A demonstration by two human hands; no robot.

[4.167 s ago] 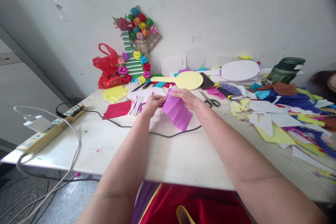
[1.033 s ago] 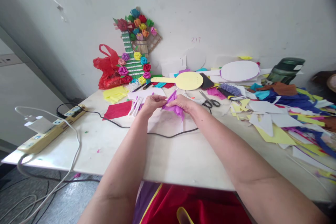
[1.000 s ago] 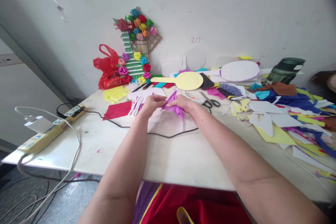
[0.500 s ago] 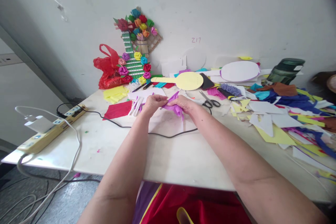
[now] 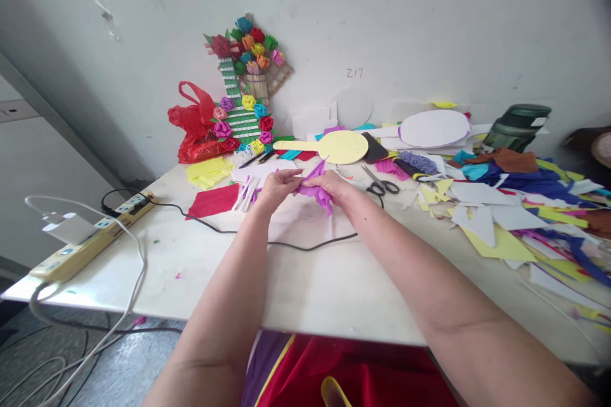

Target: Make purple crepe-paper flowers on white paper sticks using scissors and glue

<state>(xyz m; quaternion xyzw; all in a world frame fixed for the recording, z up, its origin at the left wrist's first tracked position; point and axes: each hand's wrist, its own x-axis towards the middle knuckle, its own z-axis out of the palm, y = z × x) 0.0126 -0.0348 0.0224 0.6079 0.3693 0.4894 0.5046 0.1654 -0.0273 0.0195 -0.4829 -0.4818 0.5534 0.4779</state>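
Observation:
Crumpled purple crepe paper (image 5: 319,191) is pinched between both hands above the white table (image 5: 334,292). My left hand (image 5: 281,189) grips its left edge with fingers and thumb together. My right hand (image 5: 329,186) is closed on the paper from the right, thumb pointing left. Some of the paper sticks up above the fingers and some hangs below the right hand. White rolled strips with purple bits (image 5: 247,193) lie just left of my left hand, beside a red paper sheet (image 5: 212,200). Black-handled scissors (image 5: 382,184) rest right of my right hand.
A black cable (image 5: 305,248) crosses the table under my forearms. A power strip (image 5: 90,238) lies at the left edge. Paper scraps (image 5: 496,203) cover the right side. Behind are a yellow paddle-shaped cutout (image 5: 342,147), a paper-flower decoration (image 5: 244,114), a red bag (image 5: 198,130) and a green bottle (image 5: 518,127).
The purple paper has shifted slightly in the fingers, and its upper part shows wider above them. Both hands stay nearly in place. The whole view has shifted very slightly.

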